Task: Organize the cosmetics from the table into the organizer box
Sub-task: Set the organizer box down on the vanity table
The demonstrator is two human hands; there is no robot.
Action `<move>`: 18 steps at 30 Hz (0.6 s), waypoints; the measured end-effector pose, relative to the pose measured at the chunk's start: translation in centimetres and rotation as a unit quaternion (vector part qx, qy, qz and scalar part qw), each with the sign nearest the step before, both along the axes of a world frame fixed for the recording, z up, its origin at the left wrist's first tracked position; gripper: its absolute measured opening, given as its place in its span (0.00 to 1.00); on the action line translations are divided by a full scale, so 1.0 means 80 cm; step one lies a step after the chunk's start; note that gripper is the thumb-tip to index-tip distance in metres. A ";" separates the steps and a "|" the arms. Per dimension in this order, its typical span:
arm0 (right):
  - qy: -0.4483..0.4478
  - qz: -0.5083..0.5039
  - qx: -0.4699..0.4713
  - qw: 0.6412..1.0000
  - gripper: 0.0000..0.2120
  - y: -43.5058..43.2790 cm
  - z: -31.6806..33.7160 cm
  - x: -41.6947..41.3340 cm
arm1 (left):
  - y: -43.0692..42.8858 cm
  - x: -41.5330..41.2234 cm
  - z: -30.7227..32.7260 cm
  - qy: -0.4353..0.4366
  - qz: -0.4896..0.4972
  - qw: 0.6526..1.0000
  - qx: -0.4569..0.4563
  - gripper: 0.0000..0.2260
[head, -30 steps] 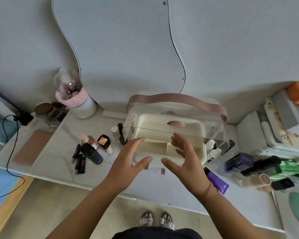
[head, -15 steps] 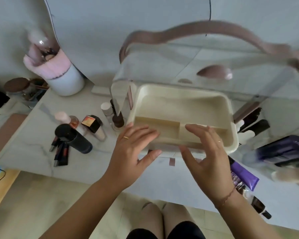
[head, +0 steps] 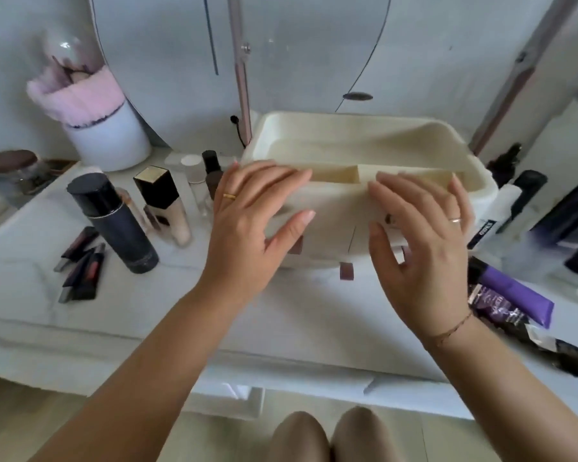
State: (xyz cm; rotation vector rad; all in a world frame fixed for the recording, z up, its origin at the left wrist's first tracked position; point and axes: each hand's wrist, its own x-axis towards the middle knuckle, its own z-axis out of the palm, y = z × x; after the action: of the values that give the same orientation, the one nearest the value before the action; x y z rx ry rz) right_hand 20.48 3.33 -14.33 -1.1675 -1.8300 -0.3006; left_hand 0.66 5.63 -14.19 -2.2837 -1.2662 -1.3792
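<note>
"What kind of place is this?"

"A home, at a makeup spot. See the big mirror (head: 154, 61) on the wall, the white worktop (head: 281, 315), the pot of brushes (head: 107, 138), and the makeup bottles (head: 114, 225) and tubes (head: 514, 291)."

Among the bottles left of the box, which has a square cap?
The pale foundation bottle, with a black, gold-edged square cap; the dark bottle beside it and the small ones behind have round caps.
</note>
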 end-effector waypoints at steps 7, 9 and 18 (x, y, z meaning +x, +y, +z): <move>0.009 0.001 -0.031 0.999 0.21 -0.037 -0.010 0.004 | -0.033 0.000 0.000 0.047 0.058 0.994 -0.079 0.24; 0.043 0.003 -0.039 0.998 0.19 -0.051 -0.010 0.017 | -0.039 0.003 0.003 0.063 0.079 0.991 -0.084 0.25; 0.332 -0.110 -0.057 0.935 0.18 -0.079 -0.002 0.163 | -0.047 0.052 0.011 0.098 0.031 0.992 -0.079 0.28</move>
State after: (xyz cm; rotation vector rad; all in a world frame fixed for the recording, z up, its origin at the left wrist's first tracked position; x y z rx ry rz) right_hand 33.48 -3.01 -14.53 -1.3525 -1.1363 0.0799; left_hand 4.84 1.87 -13.28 -2.3891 -1.4124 -1.0387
